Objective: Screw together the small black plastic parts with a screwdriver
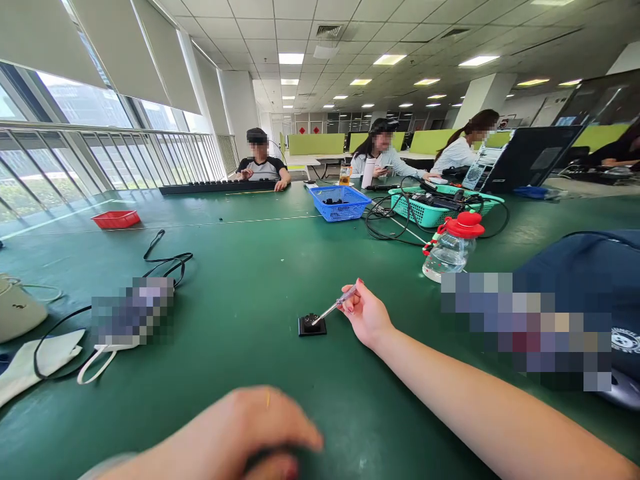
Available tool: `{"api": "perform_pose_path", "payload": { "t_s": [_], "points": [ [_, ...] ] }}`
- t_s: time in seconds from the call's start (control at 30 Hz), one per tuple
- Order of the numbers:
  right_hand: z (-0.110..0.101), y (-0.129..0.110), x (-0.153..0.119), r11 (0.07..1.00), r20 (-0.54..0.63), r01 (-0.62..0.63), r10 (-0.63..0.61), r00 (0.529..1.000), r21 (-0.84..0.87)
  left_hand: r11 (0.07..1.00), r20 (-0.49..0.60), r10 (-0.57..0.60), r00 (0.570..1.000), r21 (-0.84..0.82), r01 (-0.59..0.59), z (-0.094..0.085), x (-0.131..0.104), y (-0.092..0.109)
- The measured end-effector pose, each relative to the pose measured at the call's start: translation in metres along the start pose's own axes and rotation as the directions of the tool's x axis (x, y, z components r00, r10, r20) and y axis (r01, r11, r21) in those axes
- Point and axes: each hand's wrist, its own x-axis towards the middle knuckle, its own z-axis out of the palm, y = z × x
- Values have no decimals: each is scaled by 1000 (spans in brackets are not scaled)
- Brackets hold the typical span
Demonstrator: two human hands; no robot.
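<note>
My right hand (367, 313) grips a slim screwdriver (334, 308) with a clear handle between thumb and fingers. Its metal shaft slants down to the left, and the tip meets a small black part (313, 321) sitting on a square black base (312, 331) on the green table. Low in the view, my left hand (250, 427) is apart from that part. It is blurred, with the index finger bent forward and the thumb partly cut off. A dark patch shows between them, and I cannot make out whether it is an object or shadow.
A bottle with a red lid (453, 247), a blue basket (340, 203) and a teal basket (425, 212) with cables stand beyond. A dark bag (575, 280) lies right, a cabled device (135, 313) left, near a red tray (116, 220). Several people sit further back.
</note>
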Motion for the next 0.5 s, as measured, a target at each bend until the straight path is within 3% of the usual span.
{"api": "perform_pose_path", "payload": {
  "t_s": [0.07,0.2,0.3,0.5],
  "points": [
    [3,1,3,1000,-22,-9,9,1000,-9,999,13,-19,1000,51,19,-7,43,-6],
    [3,0,7,999,-41,-27,29,999,42,993,-208,-34,978,105,57,4,106,-20],
    [2,-3,8,996,-30,-45,48,998,81,990,-248,-86,965,86,110,20,123,-36],
    [2,-7,6,996,-25,-82,83,996,36,980,-139,-184,973,50,192,30,127,-61]
  ]
}}
